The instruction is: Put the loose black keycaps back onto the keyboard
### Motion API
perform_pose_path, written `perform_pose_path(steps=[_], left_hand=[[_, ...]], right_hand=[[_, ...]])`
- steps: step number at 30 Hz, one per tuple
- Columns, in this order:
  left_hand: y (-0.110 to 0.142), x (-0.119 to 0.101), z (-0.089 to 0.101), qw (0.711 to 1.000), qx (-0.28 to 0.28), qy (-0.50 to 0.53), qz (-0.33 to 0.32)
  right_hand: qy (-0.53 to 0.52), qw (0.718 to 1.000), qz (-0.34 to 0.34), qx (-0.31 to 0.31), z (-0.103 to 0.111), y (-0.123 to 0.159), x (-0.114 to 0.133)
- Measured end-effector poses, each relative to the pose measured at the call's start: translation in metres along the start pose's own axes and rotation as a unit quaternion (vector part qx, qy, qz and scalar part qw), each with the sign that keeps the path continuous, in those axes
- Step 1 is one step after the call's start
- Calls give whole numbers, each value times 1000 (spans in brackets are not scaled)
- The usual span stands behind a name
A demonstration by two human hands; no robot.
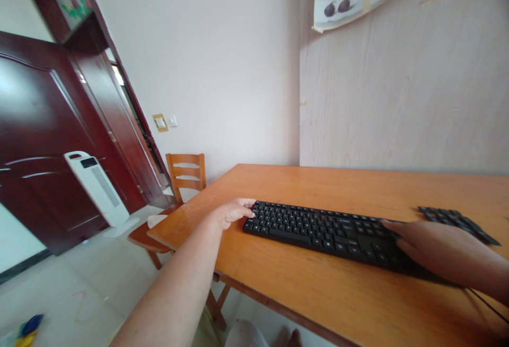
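2 forearms point(170, 294) cross a wooden table point(286, 265); the left hand point(234, 211) pinches a keyboard's point(310, 226) end, the right hand point(431, 246) covers the other, grip unclear. White wall point(218, 60) behind; key labels point(294, 219) unreadable.

The left hand point(234, 213) is gripping the left end of the keyboard point(302, 226), the arm slanting forward. The right hand point(431, 242) is covering the right end, its fingers mostly hiding from sight.
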State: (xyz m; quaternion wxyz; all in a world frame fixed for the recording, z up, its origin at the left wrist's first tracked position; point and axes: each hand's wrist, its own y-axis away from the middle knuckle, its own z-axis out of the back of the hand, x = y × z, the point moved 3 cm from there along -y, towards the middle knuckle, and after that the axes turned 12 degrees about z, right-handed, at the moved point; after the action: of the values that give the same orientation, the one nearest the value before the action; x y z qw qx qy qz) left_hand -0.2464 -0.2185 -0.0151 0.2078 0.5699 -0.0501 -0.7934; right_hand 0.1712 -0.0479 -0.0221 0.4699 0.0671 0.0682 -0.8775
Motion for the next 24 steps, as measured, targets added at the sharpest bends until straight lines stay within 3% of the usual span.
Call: perform_pose_path(steps=[19,24], left_hand=[[17,-4,-4,995,93,13,-24],[18,-5,-3,995,93,10,-25]], right_hand=[[-14,1000,2,0,1,0,1],[-23,1000,-1,7,2,0,1]])
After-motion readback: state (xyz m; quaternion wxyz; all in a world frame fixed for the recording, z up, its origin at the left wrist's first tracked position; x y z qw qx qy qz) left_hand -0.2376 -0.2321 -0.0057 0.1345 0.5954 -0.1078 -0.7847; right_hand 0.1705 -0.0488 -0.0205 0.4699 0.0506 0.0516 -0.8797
